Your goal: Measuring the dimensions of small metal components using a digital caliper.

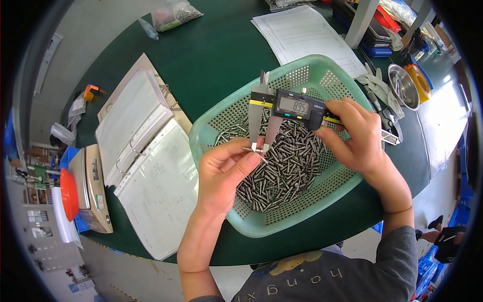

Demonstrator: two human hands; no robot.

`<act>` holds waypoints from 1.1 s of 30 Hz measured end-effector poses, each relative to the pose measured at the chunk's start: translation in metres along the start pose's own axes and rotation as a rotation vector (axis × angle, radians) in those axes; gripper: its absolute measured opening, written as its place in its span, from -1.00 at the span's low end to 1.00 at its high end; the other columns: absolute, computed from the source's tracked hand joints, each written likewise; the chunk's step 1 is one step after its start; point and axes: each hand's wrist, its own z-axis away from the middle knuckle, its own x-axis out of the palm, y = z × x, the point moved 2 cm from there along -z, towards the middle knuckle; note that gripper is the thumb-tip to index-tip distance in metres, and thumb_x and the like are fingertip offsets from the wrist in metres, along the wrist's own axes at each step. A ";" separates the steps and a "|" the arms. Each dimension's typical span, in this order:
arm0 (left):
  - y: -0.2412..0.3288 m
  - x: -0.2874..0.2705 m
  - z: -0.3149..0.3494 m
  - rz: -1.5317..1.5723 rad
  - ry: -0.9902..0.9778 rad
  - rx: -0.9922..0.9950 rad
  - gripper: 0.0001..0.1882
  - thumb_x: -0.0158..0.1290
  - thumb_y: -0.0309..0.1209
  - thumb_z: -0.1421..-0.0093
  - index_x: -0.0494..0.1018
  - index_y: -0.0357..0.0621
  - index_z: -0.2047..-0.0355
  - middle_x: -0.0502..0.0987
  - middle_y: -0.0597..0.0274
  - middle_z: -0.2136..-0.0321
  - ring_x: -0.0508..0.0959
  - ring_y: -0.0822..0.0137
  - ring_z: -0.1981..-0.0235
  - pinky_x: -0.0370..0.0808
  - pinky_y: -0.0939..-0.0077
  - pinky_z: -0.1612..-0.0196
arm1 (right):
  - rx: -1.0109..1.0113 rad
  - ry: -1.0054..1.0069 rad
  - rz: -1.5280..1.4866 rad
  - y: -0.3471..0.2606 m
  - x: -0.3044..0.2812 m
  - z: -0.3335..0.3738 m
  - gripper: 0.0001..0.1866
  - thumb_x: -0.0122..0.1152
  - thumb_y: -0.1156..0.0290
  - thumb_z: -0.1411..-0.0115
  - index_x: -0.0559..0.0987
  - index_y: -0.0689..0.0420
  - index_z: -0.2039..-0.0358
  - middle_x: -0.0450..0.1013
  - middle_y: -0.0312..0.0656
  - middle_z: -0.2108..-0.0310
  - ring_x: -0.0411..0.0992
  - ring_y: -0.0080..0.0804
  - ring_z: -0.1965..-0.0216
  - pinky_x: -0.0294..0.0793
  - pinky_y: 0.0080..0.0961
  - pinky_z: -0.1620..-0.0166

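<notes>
The green basket (312, 209) sits on the dark green table (216, 35), and a small metal pin (259, 150) is up in the air over its left half. The left hand (224, 173) is the nearer one: it pinches the pin between thumb and finger, over the left side of the basket. The right hand (356, 136) is over the basket's right edge, with its fingers and thumb wrapped around the end of a caliper (298, 106). The caliper reaches left over the basket, and its two long points hang down to the pin. The pin seems to lie from left to right, across those points, but it is too small to tell just how they sit on it. So the pin is to the left of the right hand and right at the left hand's fingertips. The basket is hard, shiny plastic with rounded corners and lots of little holes in its sides. Inside it is a big pile of metal pins (287, 166), thin, gray and shiny, pointing every which way. The caliper has flat, smooth metal arms and a black box with a little gray screen. Left of the basket is an open binder (161, 191) with metal rings and shiny clear sleeves. Right of the basket are a soft, crumpled pale glove (380, 90) and a round, shiny metal bowl (403, 86).
</notes>
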 end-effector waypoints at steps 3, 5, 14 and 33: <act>0.003 0.005 0.000 0.079 0.029 -0.034 -0.75 0.13 -0.62 -0.06 0.51 -0.29 0.20 0.53 0.20 0.30 0.49 0.49 0.31 0.43 0.66 0.21 | 0.010 -0.018 0.043 -0.001 -0.002 0.000 -0.68 0.37 0.35 0.10 0.49 0.22 0.37 0.38 -0.19 0.62 0.35 -0.30 0.70 0.29 -0.50 0.64; 0.003 0.008 -0.001 0.066 0.035 -0.014 -0.74 0.14 -0.62 -0.06 0.49 -0.30 0.19 0.53 0.19 0.30 0.50 0.48 0.31 0.44 0.65 0.20 | 0.016 -0.015 0.039 -0.002 -0.003 0.000 -0.68 0.38 0.35 0.11 0.49 0.22 0.38 0.38 -0.19 0.62 0.36 -0.29 0.69 0.30 -0.49 0.64; 0.004 0.007 -0.002 -0.048 0.128 0.025 -0.85 0.14 -0.61 -0.06 0.41 -0.25 0.35 0.52 0.18 0.32 0.48 0.47 0.29 0.43 0.62 0.17 | 0.073 0.041 0.098 0.002 -0.004 0.002 -0.67 0.36 0.28 0.07 0.49 0.22 0.38 0.42 -0.17 0.57 0.39 -0.23 0.67 0.33 -0.45 0.63; 0.004 0.004 -0.002 0.046 0.062 -0.002 -0.87 0.10 -0.62 -0.09 0.42 -0.27 0.33 0.53 0.14 0.30 0.50 0.45 0.29 0.43 0.60 0.17 | -0.040 -0.008 0.086 -0.002 -0.002 0.000 -0.66 0.33 0.34 0.06 0.48 0.23 0.30 0.38 -0.19 0.58 0.36 -0.28 0.68 0.31 -0.47 0.62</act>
